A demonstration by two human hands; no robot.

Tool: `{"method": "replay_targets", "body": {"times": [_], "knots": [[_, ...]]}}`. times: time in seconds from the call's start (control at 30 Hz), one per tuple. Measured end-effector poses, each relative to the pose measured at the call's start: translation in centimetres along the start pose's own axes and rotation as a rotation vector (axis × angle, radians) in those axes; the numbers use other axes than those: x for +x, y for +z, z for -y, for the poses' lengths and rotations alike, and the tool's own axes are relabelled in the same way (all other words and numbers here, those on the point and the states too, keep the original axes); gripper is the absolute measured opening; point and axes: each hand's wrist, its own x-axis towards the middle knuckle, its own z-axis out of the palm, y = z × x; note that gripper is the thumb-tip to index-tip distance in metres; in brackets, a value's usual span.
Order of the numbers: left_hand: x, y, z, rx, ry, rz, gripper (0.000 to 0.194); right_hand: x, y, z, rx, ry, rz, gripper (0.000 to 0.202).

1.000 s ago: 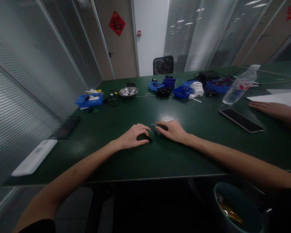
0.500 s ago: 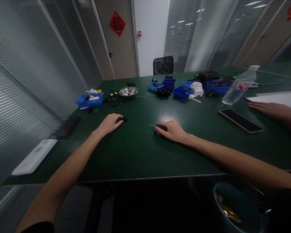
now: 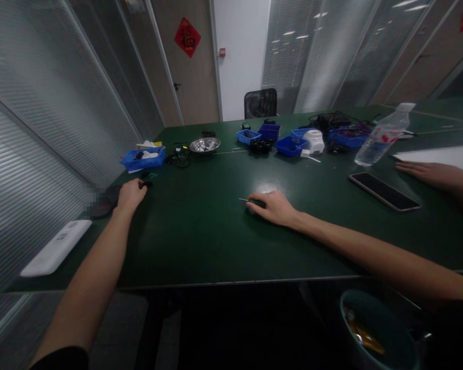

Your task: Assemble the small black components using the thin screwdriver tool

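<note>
My left hand (image 3: 132, 194) is over the left side of the green table, its fingers closed on a small black object (image 3: 146, 184) whose kind I cannot make out. It is just in front of the blue basket (image 3: 142, 160). My right hand (image 3: 272, 206) rests on the table right of the middle. Its fingers are wrapped round the dark handle of a screwdriver (image 3: 256, 202), with the thin metal shaft pointing left.
A metal bowl (image 3: 205, 146), cables (image 3: 179, 155) and blue bins (image 3: 291, 146) stand farther back. At right are a phone (image 3: 384, 191), a plastic bottle (image 3: 385, 134) and another person's hand (image 3: 432, 173). A white box (image 3: 56, 248) lies left; a bin (image 3: 374, 329) stands below the table edge.
My left hand has moved left across the table with the small black object, towards the blue basket. My right hand and the screwdriver have stayed in place.
</note>
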Motion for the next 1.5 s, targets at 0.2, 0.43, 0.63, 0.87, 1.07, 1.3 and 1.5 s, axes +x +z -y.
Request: {"method": "replay_targets", "body": {"times": [0.2, 0.43, 0.63, 0.87, 1.07, 1.3, 1.5], "knots": [[0.0, 0.2, -0.3, -0.017, 0.051, 0.000, 0.047, 0.0, 0.0, 0.1, -0.021, -0.010, -0.004, 0.044], [0.3, 0.2, -0.9, -0.092, -0.003, -0.033, 0.040, 0.0, 0.3, -0.1, -0.048, -0.016, -0.022, 0.044], [0.5, 0.0, -0.8, -0.211, -0.054, -0.042, 0.029, 0.0, 0.2, 0.0, -0.050, -0.022, -0.008, 0.044], [0.1, -0.3, -0.7, -0.331, -0.098, -0.067, 0.024, 0.0, 0.1, 0.0, -0.031, -0.023, -0.007, 0.043], [0.3, 0.0, -0.2, -0.380, -0.091, -0.083, 0.027, 0.0, 0.1, 0.1, -0.034, -0.023, 0.001, 0.044], [0.1, 0.0, -0.2, -0.258, -0.014, -0.110, 0.024, 0.0, 0.0, 0.3, -0.037, -0.023, 0.005, 0.044], [-0.5, -0.4, -0.6, -0.168, 0.055, -0.129, 0.022, 0.0, 0.1, 0.1, -0.047, -0.030, 0.010, 0.044]]}}
